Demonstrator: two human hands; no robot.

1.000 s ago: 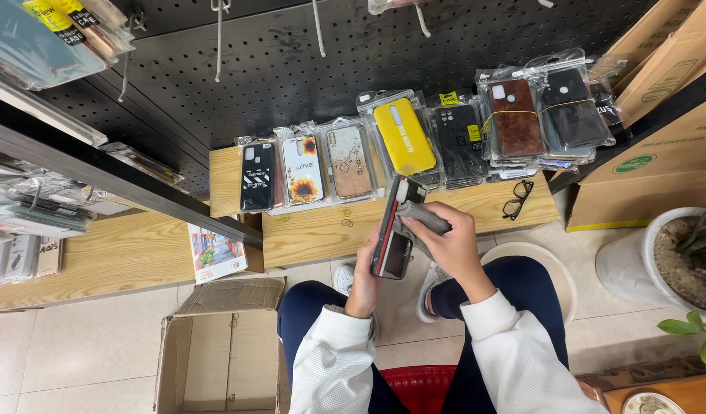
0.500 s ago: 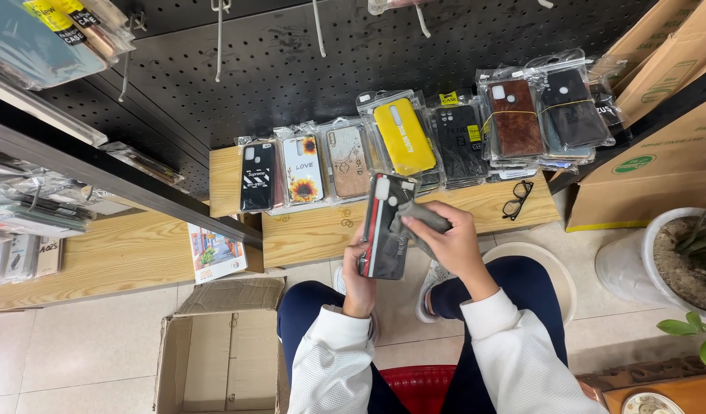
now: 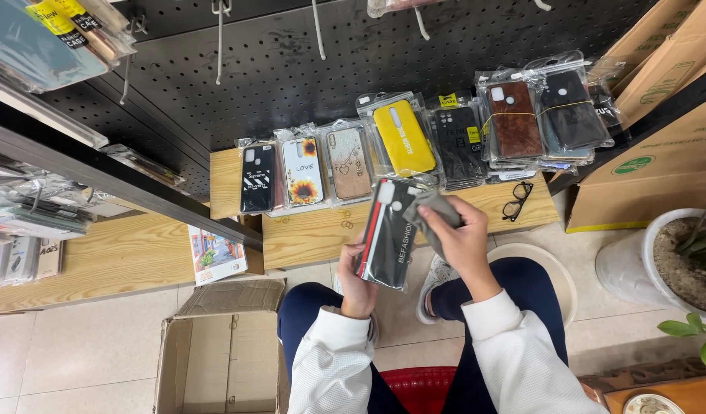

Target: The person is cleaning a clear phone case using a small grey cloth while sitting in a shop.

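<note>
Fingers [image 3: 358,264] of both hands grip the black packaged phone case [image 3: 387,234], apparently upright.

My left hand [image 3: 358,280] hides the lower corner of the black packaged phone case with a red stripe [image 3: 389,232]; my right hand [image 3: 459,236] covers most of the grey cloth [image 3: 432,208]. The open brown cardboard box [image 3: 215,360] and the white plant pot [image 3: 660,264] run off the frame edges. I cannot see the stacked cases behind the front row.

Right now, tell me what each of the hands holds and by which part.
The left hand grips the packaged black phone case at its lower left edge. The right hand holds a grey cloth against the case's upper right.
</note>
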